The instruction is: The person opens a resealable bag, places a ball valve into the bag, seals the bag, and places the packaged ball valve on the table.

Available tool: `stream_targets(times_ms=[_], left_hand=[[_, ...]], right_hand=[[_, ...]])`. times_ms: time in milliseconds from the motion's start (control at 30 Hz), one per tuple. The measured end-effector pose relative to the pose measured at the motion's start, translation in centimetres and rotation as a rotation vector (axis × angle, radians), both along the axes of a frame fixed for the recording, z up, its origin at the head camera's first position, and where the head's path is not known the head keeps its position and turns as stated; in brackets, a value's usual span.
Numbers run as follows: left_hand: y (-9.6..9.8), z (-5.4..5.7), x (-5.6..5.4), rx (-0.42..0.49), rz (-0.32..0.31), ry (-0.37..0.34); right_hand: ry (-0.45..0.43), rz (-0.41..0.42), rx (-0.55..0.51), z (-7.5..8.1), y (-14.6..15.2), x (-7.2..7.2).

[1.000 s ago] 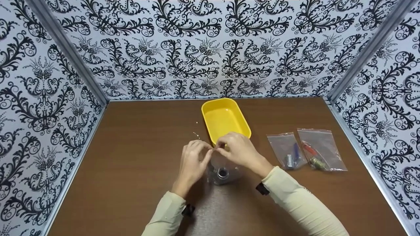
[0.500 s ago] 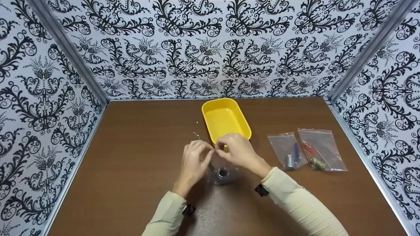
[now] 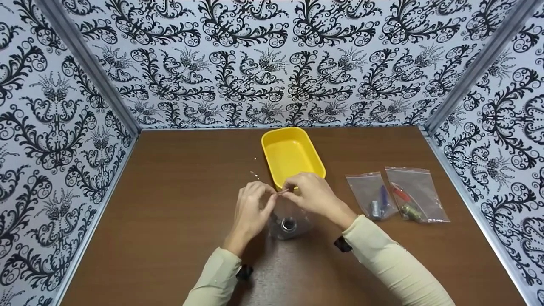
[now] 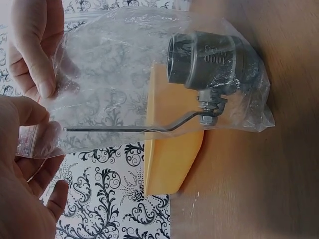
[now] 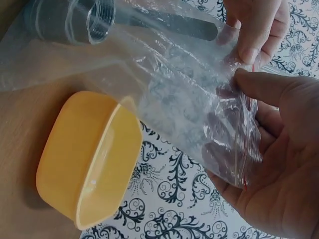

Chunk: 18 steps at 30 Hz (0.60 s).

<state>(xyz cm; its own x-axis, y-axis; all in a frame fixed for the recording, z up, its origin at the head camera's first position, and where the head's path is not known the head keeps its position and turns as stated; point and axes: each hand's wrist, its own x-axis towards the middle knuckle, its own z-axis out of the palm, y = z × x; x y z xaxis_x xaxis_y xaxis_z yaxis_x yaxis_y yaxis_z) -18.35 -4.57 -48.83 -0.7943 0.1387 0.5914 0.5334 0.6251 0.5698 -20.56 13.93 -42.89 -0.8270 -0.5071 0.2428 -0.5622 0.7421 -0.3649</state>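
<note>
A metal ball valve [image 4: 217,62] with a long flat lever [image 4: 117,130] sits inside a clear zip bag [image 3: 302,229]. In the head view the valve's round threaded opening [image 3: 289,225] faces up through the plastic. My left hand [image 3: 250,210] pinches the bag's top edge between thumb and fingers. Close beside it, my right hand [image 3: 312,194] pinches the same edge. The right wrist view shows the red-lined zip strip [image 5: 242,144] running by the right hand's thumb and fingers. The bag hangs from both hands, its lower end near the tabletop.
A yellow tray [image 3: 291,155] lies just beyond the hands. To the right are two more zip bags, one with a blue-handled metal piece [image 3: 375,209], one with a red-handled brass piece [image 3: 410,211]. Small white crumbs [image 3: 255,174] dot the brown table [image 3: 191,178]. Patterned walls enclose it.
My right hand has slid slightly right along the bag's top edge, so a short stretch of edge shows between the hands. The left hand stays almost still.
</note>
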Motion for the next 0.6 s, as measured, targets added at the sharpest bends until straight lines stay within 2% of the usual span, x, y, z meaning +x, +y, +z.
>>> stream_targets(times_ms=[200,400,600], left_hand=[[0.07,0.10,-0.03,0.010,0.013,-0.002],[0.16,0.30,-0.06,0.000,0.008,0.028],[0.23,0.36,-0.02,-0.014,-0.005,0.041]], right_hand=[[0.019,-0.006,-0.009,-0.06,-0.07,-0.06],[0.026,0.009,-0.020,-0.02,-0.14,0.03],[0.102,0.016,-0.041,-0.29,-0.04,0.20]])
